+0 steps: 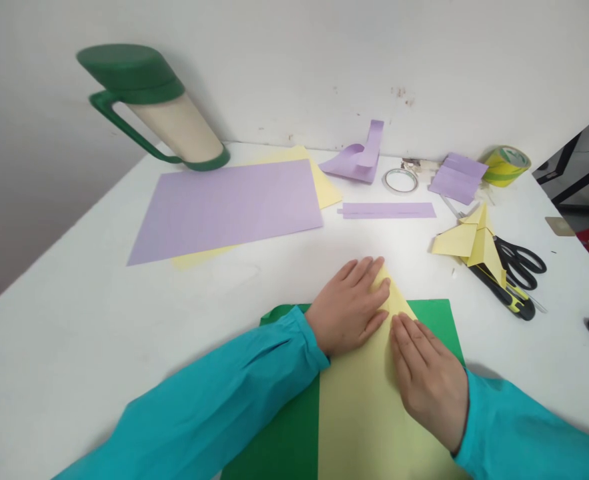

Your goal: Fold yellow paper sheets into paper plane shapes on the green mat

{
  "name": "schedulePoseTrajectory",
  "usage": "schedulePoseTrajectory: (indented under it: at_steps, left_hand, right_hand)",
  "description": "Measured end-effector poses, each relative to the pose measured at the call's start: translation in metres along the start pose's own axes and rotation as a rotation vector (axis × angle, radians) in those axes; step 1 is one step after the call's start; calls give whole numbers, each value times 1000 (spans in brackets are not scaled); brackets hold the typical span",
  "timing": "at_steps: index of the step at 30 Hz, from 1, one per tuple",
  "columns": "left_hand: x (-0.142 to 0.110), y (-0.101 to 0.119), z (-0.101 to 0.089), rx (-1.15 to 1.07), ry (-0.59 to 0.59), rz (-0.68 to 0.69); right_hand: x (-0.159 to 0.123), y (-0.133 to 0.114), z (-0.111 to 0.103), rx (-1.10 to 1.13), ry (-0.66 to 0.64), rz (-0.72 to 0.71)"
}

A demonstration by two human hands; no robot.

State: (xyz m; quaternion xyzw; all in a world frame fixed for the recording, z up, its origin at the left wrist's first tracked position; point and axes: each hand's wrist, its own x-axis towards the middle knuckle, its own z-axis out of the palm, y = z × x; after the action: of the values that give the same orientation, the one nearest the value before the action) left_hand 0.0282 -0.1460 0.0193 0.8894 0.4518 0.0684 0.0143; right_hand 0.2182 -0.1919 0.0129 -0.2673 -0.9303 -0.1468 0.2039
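A yellow sheet of paper (359, 420), folded to a point at its far end, lies on a larger green sheet (289, 433). My left hand (351, 307) rests flat on the yellow paper near its tip, fingers stretched out and a little apart. Just right of it, my right hand (429, 373) presses its straight fingers along the right slanting edge of the fold. Neither hand grips anything; both touch the paper from above. Part of the fold is hidden beneath the fingers.
Behind are a purple sheet (229, 210), a green-and-cream jug (179, 127), a purple strip (389, 211) and a tape roll (401, 181). At right lie a folded yellow paper plane (469, 241), black scissors (521, 262), a utility knife (517, 301) and yellow-green tape (507, 165).
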Motion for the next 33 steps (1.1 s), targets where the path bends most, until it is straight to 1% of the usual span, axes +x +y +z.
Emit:
schedulePoseTrajectory:
  at_steps: [7,11,18,25,33]
  left_hand:
    - [-1,-4,3,-64,46,-40]
    - [-1,-3,3,-36,21,-12]
    - [1,-2,-1,4,-9,-12]
    - [0,-4,2,16,-50,-6]
    - [-1,-2,6,5,-34,-21]
  right_hand:
    - [-2,-1,1,-22,-6,9]
    - [-4,0,3,-22,-10,10]
    - [-3,-1,2,-13,-14,5]
    - [-3,-1,2,-11,-18,11]
    - [-7,1,3,-9,-8,5]
